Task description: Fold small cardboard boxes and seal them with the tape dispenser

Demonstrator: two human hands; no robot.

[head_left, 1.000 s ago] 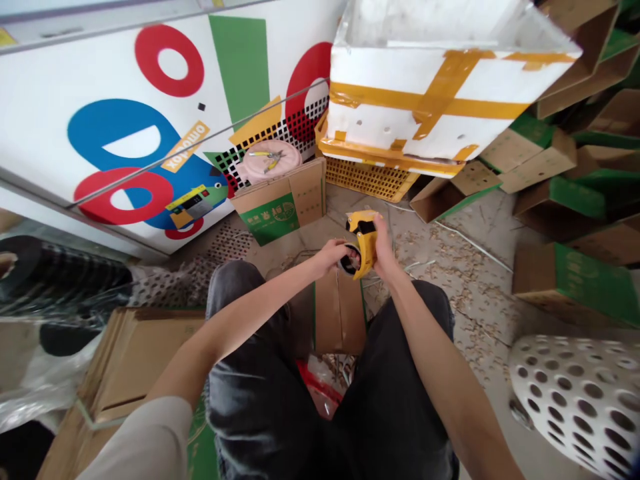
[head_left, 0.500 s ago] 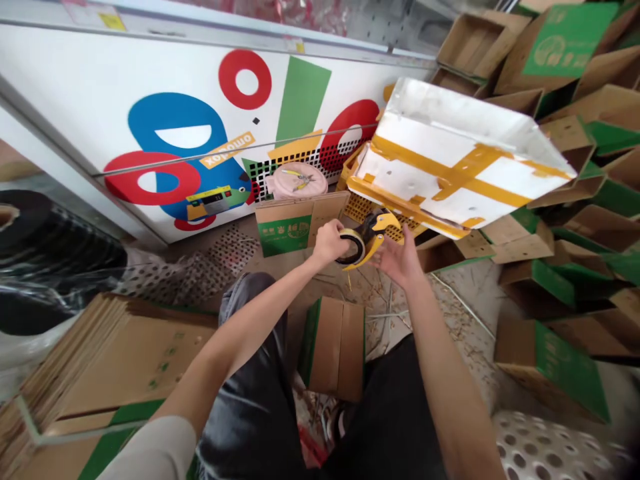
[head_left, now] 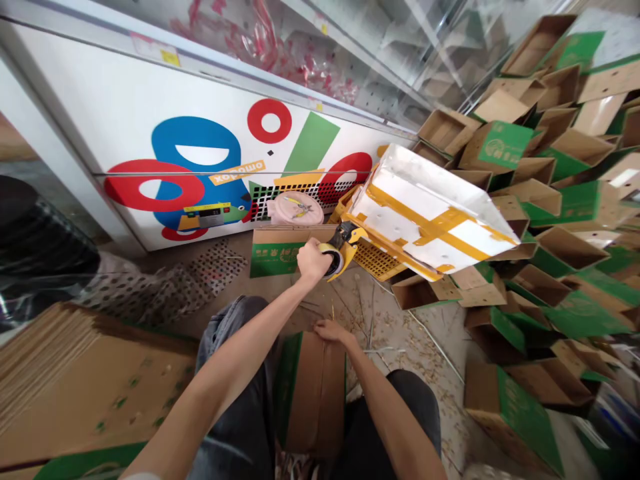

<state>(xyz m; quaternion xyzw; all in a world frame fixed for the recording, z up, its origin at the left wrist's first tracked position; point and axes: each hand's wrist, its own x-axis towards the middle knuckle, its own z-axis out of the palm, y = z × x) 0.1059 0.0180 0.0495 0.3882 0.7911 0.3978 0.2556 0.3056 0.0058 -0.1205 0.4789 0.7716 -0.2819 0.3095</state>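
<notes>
My left hand (head_left: 314, 260) is wrapped round a yellow and black tape dispenser (head_left: 345, 241) with a roll of tape on it. It is held up beyond the far end of a brown and green cardboard box (head_left: 320, 393), which sits between my legs with its top flaps folded together. My right hand (head_left: 334, 331) grips the box at its far top edge, fingers bent over the middle seam. A thin yellowish strip hangs in the air just above this hand. The dispenser and the box are apart.
A white foam box (head_left: 415, 213) banded with orange tape rests on a yellow crate (head_left: 377, 262). A pink round container (head_left: 297, 210) with pliers on top stands by the cabinet. Flattened cartons (head_left: 125, 393) lie at left; many open boxes (head_left: 545, 293) are heaped at right.
My right hand has left the dispenser's side and come down onto the box. The dispenser stays in my left hand. The view has shifted, showing more of the shelf and the box heap.
</notes>
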